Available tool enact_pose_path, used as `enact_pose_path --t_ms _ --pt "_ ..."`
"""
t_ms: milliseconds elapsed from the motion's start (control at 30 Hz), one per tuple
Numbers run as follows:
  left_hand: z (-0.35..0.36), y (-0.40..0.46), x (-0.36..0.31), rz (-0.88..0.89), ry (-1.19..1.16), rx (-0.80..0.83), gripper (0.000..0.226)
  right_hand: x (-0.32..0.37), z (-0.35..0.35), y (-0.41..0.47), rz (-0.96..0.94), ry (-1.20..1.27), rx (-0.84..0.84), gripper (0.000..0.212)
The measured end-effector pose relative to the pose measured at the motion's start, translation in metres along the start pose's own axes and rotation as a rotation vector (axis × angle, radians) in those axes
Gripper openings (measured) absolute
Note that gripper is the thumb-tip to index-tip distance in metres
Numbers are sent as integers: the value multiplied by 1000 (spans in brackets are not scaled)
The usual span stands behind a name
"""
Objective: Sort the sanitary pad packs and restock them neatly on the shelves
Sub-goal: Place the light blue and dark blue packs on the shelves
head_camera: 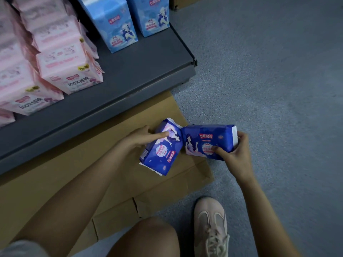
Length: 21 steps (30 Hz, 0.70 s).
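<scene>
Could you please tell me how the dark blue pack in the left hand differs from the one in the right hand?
The left hand holds its dark blue pack tilted steeply over the flattened cardboard; the right hand holds its dark blue pack nearly level over the grey floor. The left pack's logo reads sideways, the right pack's upright. They share colour and artwork, and their ends meet.

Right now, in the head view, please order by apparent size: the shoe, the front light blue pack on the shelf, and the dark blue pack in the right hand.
1. Shoe, though it is nearest the camera.
2. Front light blue pack and dark blue pack in the right hand: too alike to rank.
</scene>
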<state>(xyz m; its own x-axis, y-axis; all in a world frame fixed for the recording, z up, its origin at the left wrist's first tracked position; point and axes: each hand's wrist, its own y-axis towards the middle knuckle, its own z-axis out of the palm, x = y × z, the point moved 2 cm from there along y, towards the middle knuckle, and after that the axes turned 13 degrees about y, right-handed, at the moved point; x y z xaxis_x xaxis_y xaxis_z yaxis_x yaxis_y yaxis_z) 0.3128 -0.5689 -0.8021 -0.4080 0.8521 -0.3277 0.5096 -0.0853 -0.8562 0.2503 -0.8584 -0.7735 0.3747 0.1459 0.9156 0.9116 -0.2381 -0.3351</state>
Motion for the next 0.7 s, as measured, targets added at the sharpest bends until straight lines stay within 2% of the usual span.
enact_pose_path --t_ms 33,133,167,300,500,633,700 --pt "4 -1 -2 20 -26 -8 109 1 0 -1 0 -7 -3 61" --pt "11 -9 -4 89 -63 -136 56 7 -5 -5 -8 -31 -11 60" --pt "11 -11 -3 121 -42 -196 47 11 -8 -6 -9 -25 -12 60" --pt "-7 -60 -19 258 28 -439 56 43 -24 -16 -24 67 -26 58" --pt "-63 -175 -52 461 116 -643 79 118 -41 -38 -90 223 2 51" --pt "-108 -251 -74 688 173 -784 54 185 -48 -53 -139 294 19 55" --pt "-132 -289 -84 737 155 -861 47 227 -53 -62 -193 316 37 55"
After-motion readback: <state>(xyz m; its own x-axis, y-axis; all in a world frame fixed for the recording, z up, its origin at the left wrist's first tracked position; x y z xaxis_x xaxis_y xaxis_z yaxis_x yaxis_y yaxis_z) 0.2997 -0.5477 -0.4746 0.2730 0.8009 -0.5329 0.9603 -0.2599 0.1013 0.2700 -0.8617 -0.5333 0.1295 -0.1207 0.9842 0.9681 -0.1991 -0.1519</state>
